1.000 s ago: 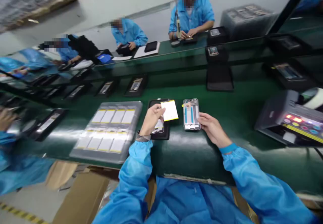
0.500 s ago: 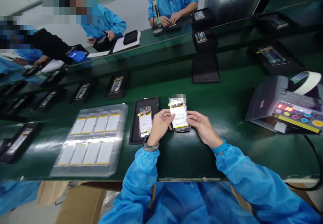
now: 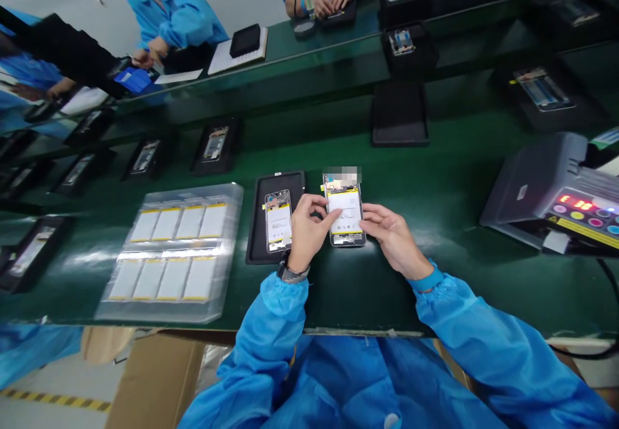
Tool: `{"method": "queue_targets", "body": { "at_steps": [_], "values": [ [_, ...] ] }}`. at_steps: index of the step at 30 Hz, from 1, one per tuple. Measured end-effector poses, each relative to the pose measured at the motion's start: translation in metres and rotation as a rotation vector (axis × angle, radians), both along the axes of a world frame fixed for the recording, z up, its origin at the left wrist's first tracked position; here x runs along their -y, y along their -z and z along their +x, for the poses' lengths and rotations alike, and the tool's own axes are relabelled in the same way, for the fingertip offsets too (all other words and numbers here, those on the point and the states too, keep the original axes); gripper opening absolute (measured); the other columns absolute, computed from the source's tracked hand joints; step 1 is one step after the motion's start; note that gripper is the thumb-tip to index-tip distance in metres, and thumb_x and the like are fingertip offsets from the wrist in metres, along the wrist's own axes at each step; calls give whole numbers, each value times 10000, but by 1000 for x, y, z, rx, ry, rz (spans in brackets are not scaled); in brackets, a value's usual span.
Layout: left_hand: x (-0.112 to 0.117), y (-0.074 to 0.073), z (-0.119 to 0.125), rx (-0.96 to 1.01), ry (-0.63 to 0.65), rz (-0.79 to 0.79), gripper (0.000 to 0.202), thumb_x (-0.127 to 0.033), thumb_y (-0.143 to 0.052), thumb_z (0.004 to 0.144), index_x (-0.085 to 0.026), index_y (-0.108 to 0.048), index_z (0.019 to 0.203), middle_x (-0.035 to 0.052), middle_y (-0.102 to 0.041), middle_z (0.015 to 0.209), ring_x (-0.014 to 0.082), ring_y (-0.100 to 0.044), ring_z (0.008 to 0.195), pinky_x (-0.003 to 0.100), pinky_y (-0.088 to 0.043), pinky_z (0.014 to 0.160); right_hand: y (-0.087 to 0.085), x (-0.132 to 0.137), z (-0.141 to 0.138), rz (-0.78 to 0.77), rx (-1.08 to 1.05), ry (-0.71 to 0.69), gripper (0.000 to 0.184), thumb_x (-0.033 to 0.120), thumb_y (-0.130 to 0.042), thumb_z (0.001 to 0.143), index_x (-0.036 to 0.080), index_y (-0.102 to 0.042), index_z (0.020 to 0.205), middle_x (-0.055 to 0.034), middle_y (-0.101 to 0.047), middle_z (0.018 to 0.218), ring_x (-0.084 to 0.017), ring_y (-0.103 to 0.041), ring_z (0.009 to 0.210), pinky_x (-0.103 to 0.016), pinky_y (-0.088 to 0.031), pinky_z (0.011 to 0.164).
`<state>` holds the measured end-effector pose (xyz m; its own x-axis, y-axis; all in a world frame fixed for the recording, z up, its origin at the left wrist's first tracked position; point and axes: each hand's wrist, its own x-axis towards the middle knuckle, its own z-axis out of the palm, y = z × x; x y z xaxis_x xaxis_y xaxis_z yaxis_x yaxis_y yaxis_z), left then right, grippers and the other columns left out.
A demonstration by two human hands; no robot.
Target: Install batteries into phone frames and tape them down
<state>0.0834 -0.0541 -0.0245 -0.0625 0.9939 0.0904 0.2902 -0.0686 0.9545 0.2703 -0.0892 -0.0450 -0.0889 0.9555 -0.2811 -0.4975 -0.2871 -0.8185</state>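
Observation:
Between my hands is a smartphone with its back off; a white battery (image 3: 344, 204) with yellow strips lies in its frame (image 3: 349, 240). My left hand (image 3: 309, 230) is closed on the phone's left edge, the thumb lying over the battery. My right hand (image 3: 391, 234) grips the lower right edge with thumb and fingers. Just left of my left hand, a second backless phone (image 3: 278, 219) with a battery rests in a black tray (image 3: 256, 242). Farther left, a clear plastic tray (image 3: 228, 235) holds several white batteries (image 3: 167, 222).
A grey machine (image 3: 536, 190) with a lit red display stands at the right. An upturned or flat black tray (image 3: 400, 116) lies ahead. Several phones in black trays (image 3: 215, 145) line the green bench (image 3: 435, 306). Co-workers in blue sit opposite, one person's hands (image 3: 333, 3) near a tray.
The view has tilted and shifted slightly, so the bench items appear higher. Both hands still hold the phone in nearly the same pose. A co-worker at far left has brought their hands together.

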Motion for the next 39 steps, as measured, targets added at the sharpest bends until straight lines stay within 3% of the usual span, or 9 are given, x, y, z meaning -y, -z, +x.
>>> {"method": "queue_targets", "body": {
  "at_steps": [3, 6, 10, 16, 23, 35, 39],
  "values": [
    [-2, 7, 3, 243, 74, -114, 502, -434, -870, 741, -214, -566, 1073, 44, -689, 978, 147, -674, 772, 258, -550, 661, -3, 1, 3, 19, 15, -11, 486, 357, -936, 670, 228, -728, 1090, -45, -762, 1042, -216, -708, 940, -355, -562, 908],
    [-1, 12, 8, 398, 207, -231, 462, -489, -831, 787, -177, -590, 1028, 66, -741, 939, 188, -717, 815, 329, -587, 782, -6, -3, 5, 43, 96, -7, 460, 411, -921, 696, 214, -710, 1055, -38, -759, 966, -203, -704, 881, -336, -568, 859],
    [4, 15, 16, 462, 269, -279, 480, -504, -856, 763, -170, -578, 965, 64, -760, 915, 184, -723, 766, 320, -589, 755, -6, -15, 5, 113, 295, 94, 498, 554, -857, 751, 204, -674, 1054, -8, -715, 767, -187, -669, 712, -303, -551, 677],
    [12, 15, 27, 537, 235, -305, 495, -570, -821, 781, -179, -577, 961, 47, -746, 913, 164, -694, 754, 270, -558, 693, -10, -22, 0, 209, 371, 77, 477, 603, -827, 770, 198, -663, 964, -41, -724, 797, -198, -677, 676, -305, -539, 603],
    [16, 21, 36, 378, 24, -234, 484, -607, -716, 859, -138, -690, 977, 42, -706, 856, 142, -613, 740, 230, -473, 640, -10, -7, -17, 264, 463, 98, 359, 510, -787, 854, 199, -656, 978, -13, -696, 751, -158, -618, 619, -281, -491, 590],
    [27, 15, 43, 211, 3, -191, 332, -478, -659, 941, -159, -685, 1031, 35, -715, 871, 139, -626, 741, 227, -479, 667, -11, -4, -19, 233, 552, 173, 352, 525, -738, 880, 210, -583, 855, 17, -628, 649, -127, -536, 547, -252, -420, 515],
    [28, 16, 43, 188, 4, -177, 322, -472, -657, 942, -162, -688, 1022, 39, -718, 893, 146, -631, 770, 233, -487, 691, -13, -3, -18, 270, 631, 183, 313, 465, -720, 898, 205, -563, 822, 19, -621, 630, -113, -503, 530, -242, -394, 503]
  ]
}}
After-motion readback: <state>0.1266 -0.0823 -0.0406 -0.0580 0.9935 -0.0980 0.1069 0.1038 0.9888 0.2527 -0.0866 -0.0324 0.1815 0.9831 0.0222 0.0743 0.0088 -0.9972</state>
